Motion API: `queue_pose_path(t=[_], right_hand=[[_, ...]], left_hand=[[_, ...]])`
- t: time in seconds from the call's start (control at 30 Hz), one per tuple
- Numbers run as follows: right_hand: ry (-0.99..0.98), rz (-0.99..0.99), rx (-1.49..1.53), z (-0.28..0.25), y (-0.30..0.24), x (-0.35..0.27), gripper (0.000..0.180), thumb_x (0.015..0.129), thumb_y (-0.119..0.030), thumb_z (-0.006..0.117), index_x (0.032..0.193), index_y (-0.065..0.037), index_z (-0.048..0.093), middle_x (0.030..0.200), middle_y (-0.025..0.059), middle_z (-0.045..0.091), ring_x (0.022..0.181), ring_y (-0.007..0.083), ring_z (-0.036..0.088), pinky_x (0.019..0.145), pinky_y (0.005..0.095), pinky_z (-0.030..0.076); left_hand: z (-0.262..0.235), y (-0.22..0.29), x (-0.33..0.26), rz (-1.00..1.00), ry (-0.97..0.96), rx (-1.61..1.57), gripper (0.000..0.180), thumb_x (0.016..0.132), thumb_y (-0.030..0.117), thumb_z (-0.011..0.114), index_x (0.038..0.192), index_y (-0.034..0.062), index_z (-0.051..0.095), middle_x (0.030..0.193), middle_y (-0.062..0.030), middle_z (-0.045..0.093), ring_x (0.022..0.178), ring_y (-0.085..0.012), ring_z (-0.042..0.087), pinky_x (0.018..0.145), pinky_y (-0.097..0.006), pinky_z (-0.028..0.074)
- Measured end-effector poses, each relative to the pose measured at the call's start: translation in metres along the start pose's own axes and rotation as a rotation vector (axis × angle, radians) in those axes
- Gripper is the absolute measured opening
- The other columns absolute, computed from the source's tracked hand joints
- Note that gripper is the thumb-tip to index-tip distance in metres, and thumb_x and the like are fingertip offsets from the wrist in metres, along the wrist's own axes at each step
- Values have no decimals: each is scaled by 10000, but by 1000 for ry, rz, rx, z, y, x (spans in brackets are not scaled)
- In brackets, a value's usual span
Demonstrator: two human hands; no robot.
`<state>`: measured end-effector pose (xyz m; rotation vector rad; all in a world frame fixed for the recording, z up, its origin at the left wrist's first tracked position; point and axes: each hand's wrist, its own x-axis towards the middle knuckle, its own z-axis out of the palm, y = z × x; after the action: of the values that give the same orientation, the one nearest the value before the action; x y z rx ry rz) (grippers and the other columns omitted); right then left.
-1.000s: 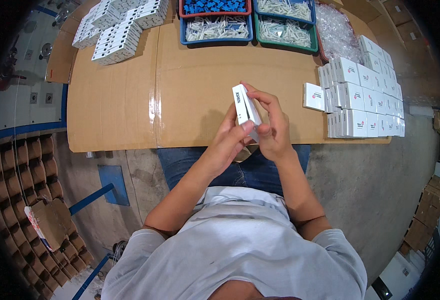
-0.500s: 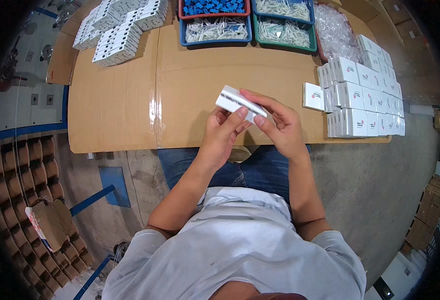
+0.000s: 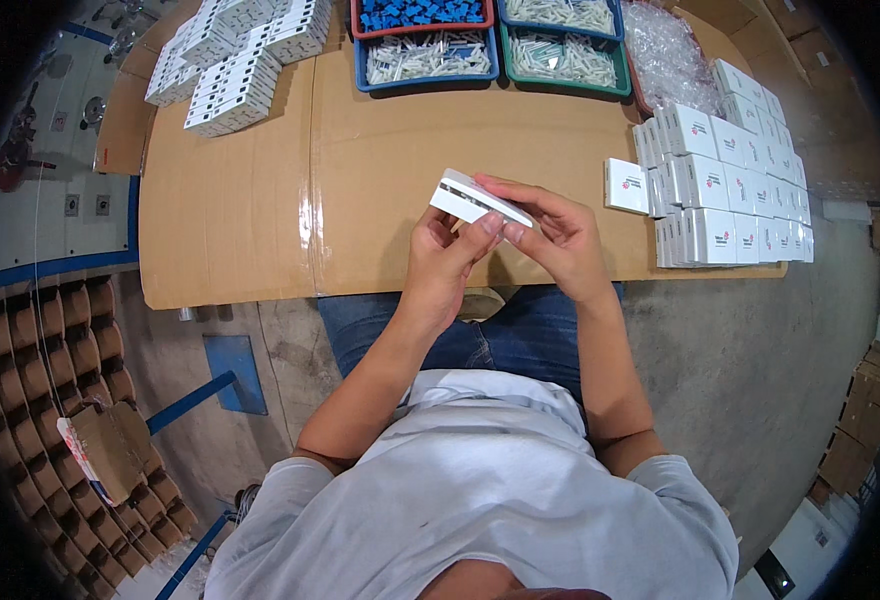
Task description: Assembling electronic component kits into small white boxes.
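Above the near edge of the cardboard-covered table [image 3: 230, 210], I hold a small flat white plastic case [image 3: 456, 200] in both hands. A dark strip or slot runs along its upward-turned narrow side. My left hand [image 3: 445, 265] is closed round its lower left part, the thumb pressed on that side. My right hand [image 3: 563, 245] grips the right end, with its fingers over the far edge and its thumb tip close to the left thumb. The fingers hide the right end and the underside.
White units with dark openings [image 3: 230, 95] are stacked back left. Trays hold blue parts [image 3: 420, 14] and white sticks [image 3: 430, 60], [image 3: 565, 60]. Clear plastic pieces [image 3: 670, 55] fill a bin back right. White cases [image 3: 710, 185] stand stacked at right, a single case [image 3: 626, 186] beside them.
My right thumb has slid left along the case toward my left thumb. The case has turned slightly, and its dark strip shows more plainly. Both hands still hold it.
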<state>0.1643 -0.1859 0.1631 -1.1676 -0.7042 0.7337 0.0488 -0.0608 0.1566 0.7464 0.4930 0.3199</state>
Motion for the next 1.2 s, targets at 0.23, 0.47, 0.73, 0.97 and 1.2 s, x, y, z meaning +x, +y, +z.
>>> queue_pose_path(t=[0.23, 0.47, 0.73, 0.97, 1.2], right_hand=[[85, 38, -55, 7, 5, -3, 336, 976, -51, 652, 1304, 21, 669, 1322, 151, 682, 1213, 192, 631, 1055, 323, 481], [108, -10, -194, 11, 4, -3, 326, 1018, -107, 608, 1316, 12, 665, 1279, 151, 707, 1158, 168, 654, 994, 299, 508], [91, -9, -166, 8, 1, -1, 331, 1025, -118, 601, 1320, 22, 659, 1293, 146, 701, 1164, 164, 644, 1006, 303, 500], [34, -49, -16, 4, 1, -1, 338, 1032, -99, 568, 1333, 33, 645, 1347, 166, 662, 1297, 222, 576, 1122, 344, 414], [321, -103, -86, -12, 9, 1, 291, 1059, -204, 555, 1071, 43, 708, 1243, 147, 713, 1107, 153, 636, 984, 301, 476]], left_hand=[[-1, -9, 1, 29, 14, -9, 434, 903, 136, 787, 1264, 25, 573, 1166, -64, 626, 1046, -138, 643, 909, -299, 549], [-4, -11, 2, 73, 2, -34, 389, 897, 109, 780, 1228, 39, 590, 1127, -49, 658, 1030, -118, 643, 920, -283, 533], [1, -9, 2, 76, 20, -28, 391, 888, 94, 784, 1225, 40, 594, 1135, -48, 658, 1044, -121, 639, 925, -282, 526], [5, -8, -1, 92, 39, 2, 424, 931, 148, 755, 1290, 43, 556, 1212, -78, 642, 1118, -154, 640, 972, -331, 527], [6, 10, 1, -24, -12, -156, 517, 1029, 382, 606, 1421, 127, 386, 1335, -208, 602, 1199, -307, 650, 1022, -437, 543]])
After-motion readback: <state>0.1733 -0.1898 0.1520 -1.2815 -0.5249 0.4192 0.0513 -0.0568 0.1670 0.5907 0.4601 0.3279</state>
